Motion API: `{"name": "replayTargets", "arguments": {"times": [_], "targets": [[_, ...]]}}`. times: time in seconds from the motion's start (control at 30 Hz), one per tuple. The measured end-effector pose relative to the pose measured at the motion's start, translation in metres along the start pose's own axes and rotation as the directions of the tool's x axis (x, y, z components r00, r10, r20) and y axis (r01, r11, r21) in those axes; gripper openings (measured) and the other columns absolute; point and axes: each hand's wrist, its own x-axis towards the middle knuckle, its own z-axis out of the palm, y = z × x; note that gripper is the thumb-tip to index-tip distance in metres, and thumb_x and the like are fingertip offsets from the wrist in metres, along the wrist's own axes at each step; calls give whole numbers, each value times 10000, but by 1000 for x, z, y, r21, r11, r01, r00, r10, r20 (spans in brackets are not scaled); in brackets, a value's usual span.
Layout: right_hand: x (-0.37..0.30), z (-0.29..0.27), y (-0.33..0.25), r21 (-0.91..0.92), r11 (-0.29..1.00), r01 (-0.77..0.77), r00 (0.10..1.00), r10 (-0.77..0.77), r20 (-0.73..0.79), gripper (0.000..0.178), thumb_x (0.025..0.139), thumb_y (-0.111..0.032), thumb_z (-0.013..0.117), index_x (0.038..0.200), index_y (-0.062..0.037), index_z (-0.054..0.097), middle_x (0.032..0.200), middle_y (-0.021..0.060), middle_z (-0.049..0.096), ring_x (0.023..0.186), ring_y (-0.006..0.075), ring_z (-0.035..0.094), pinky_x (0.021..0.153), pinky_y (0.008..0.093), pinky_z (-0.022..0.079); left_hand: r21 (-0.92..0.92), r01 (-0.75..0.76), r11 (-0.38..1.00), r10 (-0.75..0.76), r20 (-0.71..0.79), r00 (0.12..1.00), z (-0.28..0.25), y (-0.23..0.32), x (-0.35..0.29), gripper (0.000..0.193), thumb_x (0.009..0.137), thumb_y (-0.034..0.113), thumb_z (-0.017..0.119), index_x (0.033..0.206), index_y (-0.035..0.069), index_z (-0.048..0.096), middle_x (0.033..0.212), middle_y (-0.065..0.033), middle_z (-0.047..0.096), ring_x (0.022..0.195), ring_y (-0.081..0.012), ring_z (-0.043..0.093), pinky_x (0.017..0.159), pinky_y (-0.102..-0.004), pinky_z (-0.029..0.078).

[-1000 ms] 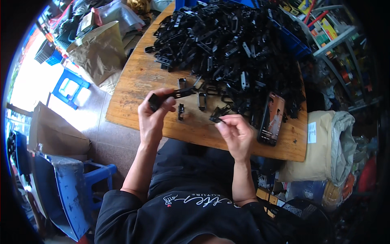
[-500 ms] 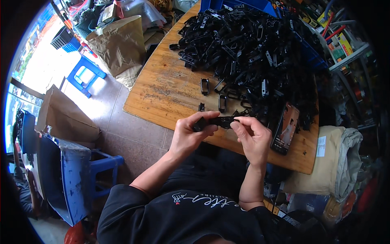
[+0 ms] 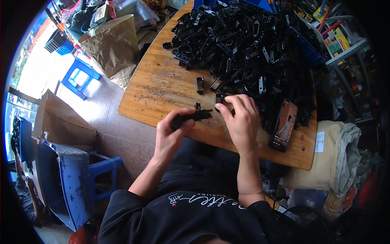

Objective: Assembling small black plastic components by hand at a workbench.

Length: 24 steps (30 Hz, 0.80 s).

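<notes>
Head view, nearest first: the left hand [image 3: 170, 132] is curled around a black plastic part [image 3: 190, 118] over the near edge of the wooden table [image 3: 162, 87], thumb and fingers pinching its left end. The part's long axis runs roughly left to right, its free end pointing at the right hand [image 3: 241, 120]. That hand is just beside the free tip, fingers loosely bent and resting down on the table, touching the small loose pieces [image 3: 219, 97] at the foot of the heap; whether it pinches one cannot be told. So the right hand is the nearer one to both the free end and the loose pieces. Right of it a phone [image 3: 284, 125] lies on the wood. Farther back a loose clip [image 3: 200, 85] lies alone, and beyond it the big pile of black parts [image 3: 248, 40] covers the table's far half.
</notes>
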Motion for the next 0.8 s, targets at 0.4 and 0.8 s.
{"name": "replayTargets", "arguments": {"times": [0.4,0.8], "targets": [[-34,-45,1,726,687,-26,1000,24,14,387,728,18,653,1082,2,496,995,128,577,943,212,552,851,319,442,-316,280,906,-168,337,926,10,4,12,355,741,-39,551,1094,-9,565,805,-81,619,749,-140,590,742,-252,462],[-42,-48,4,532,845,48,995,-85,45,294,701,-42,683,971,-26,567,956,111,626,900,250,542,816,351,436,-121,191,974,-133,378,916,35,10,-4,347,791,10,588,1135,-7,543,885,-62,612,793,-96,574,764,-226,448]]}}
